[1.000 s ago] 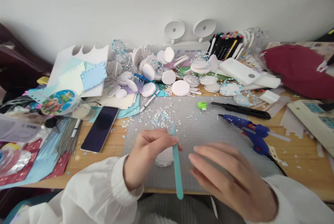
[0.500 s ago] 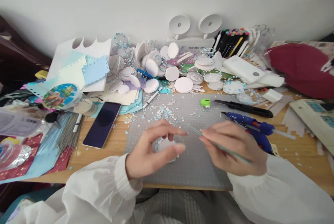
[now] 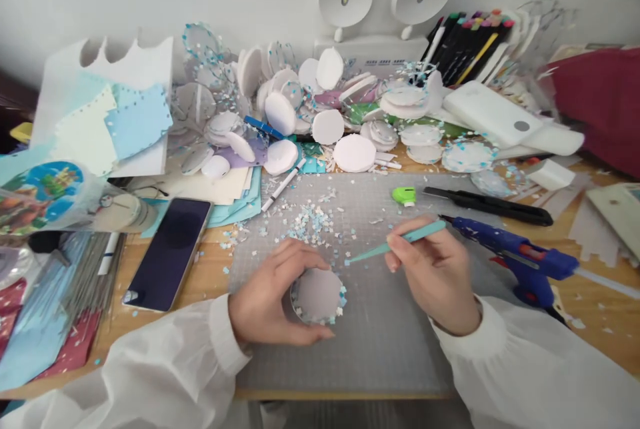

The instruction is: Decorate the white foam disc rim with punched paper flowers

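Head view: the left hand (image 3: 267, 299) cups a white disc (image 3: 317, 295) on the grey mat (image 3: 380, 335), fingers curled round its rim. The right hand (image 3: 435, 272) now pinches the teal tweezers (image 3: 395, 245) — passed over from the left a second ago — tip just beside the disc's confetti-edged rim. A blue glue gun (image 3: 520, 257) lies near on the desk (image 3: 595, 322).

A dark phone (image 3: 169, 252) lies near the desk's left edge. A blue glue gun (image 3: 520, 257) rests toward the right edge, just behind it a black utility knife (image 3: 493, 203). White foam discs (image 3: 325, 125) and markers (image 3: 463, 39) crowd the back edge.
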The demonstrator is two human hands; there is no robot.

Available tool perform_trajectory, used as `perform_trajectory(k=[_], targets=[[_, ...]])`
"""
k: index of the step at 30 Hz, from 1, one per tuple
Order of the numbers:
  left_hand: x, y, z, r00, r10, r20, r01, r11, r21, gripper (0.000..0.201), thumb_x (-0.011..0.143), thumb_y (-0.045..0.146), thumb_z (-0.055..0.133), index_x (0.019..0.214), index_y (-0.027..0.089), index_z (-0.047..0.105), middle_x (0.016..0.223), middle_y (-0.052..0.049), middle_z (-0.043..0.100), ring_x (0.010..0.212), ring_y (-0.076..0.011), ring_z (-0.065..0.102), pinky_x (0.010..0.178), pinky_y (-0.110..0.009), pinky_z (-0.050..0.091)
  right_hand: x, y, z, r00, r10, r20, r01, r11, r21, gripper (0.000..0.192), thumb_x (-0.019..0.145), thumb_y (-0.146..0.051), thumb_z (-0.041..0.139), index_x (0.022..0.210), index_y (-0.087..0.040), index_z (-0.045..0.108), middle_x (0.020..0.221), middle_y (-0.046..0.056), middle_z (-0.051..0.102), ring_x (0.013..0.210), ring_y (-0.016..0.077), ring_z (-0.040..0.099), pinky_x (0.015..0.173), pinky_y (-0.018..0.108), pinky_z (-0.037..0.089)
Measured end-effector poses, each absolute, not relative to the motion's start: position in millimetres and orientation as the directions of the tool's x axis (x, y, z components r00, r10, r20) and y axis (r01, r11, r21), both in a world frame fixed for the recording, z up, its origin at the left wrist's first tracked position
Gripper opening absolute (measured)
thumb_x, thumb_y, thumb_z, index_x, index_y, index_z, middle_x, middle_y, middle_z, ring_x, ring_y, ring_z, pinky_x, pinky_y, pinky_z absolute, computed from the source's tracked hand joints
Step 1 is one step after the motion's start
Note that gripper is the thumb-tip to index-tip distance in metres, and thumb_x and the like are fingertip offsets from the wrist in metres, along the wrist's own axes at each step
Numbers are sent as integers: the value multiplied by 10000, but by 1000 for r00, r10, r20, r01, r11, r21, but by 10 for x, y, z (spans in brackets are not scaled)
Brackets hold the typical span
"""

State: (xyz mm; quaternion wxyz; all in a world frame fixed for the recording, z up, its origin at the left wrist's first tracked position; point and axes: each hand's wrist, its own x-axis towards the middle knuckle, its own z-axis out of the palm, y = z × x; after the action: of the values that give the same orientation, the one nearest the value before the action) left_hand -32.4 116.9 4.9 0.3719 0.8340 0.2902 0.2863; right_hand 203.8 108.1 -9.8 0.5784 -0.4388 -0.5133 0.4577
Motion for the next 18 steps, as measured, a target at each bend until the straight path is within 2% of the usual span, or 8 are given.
perform_trajectory(k=[4,7,18], targets=[[-339,1203,16,648,717,259,241,-515,823,630,591,391,820,1097,201,496,1038,-93,610,959,-239,568,857,-365,435,2039,1055,-114,12,994,109,-133,110,-985,62,847,-185,613,872,-238,633,685,-22,553,532,93,511,447,226,435],[-346,1207,13,654,709,265,215,-510,833,624,602,387,818,1105,195,504,996,-89,626,939,-238,573,853,-368,437,2026,1028,-81,-26,997,70,-109,67,-992,50,844,-180,612,843,-227,632,697,-17,546,533,90,505,448,222,442],[-360,1198,-12,655,709,262,226,-515,827,630,629,386,808,1144,181,508,983,-93,643,949,-245,566,875,-385,437,2016,1010,-27,-80,995,51,-8,51,-999,99,843,-129,604,843,-225,629,671,-28,548,523,82,509,452,221,423]])
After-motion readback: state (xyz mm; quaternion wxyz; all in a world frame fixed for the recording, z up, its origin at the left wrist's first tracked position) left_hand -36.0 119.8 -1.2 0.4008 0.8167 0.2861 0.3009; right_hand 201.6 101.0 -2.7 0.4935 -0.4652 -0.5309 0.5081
